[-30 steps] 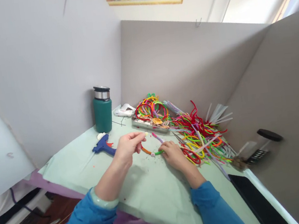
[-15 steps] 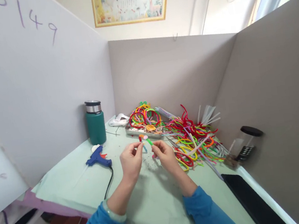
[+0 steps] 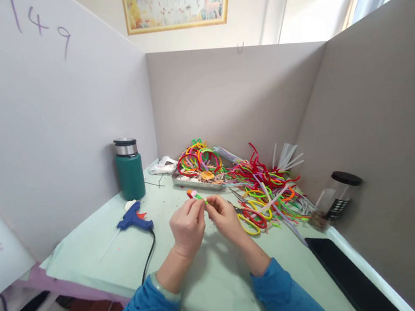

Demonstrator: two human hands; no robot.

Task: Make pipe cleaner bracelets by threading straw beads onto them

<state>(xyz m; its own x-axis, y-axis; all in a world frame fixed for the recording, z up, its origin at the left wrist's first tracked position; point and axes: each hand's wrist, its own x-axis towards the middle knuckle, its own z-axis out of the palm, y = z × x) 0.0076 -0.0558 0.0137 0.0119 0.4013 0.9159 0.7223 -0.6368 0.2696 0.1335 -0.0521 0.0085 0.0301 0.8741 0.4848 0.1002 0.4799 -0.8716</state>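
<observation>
Over the middle of the table, my left hand and my right hand are side by side, their fingertips nearly touching. Both pinch a small colourful pipe-cleaner piece with green, pink and orange-red parts, which sticks up past the fingertips. My fingers hide its lower part. Just right of my right hand lie scissors with red handles and another pair with yellow handles. Behind them spreads a heap of colourful pipe cleaners.
A blue glue gun with a black cord lies left, near a green bottle. At the back stands a metal tray of small pieces and rings. A clear jar and a black flat object are on the right.
My hands have come closer together, and my left hand has turned so its back faces up more. The pipe-cleaner piece has shifted slightly left. The view has moved a little.
</observation>
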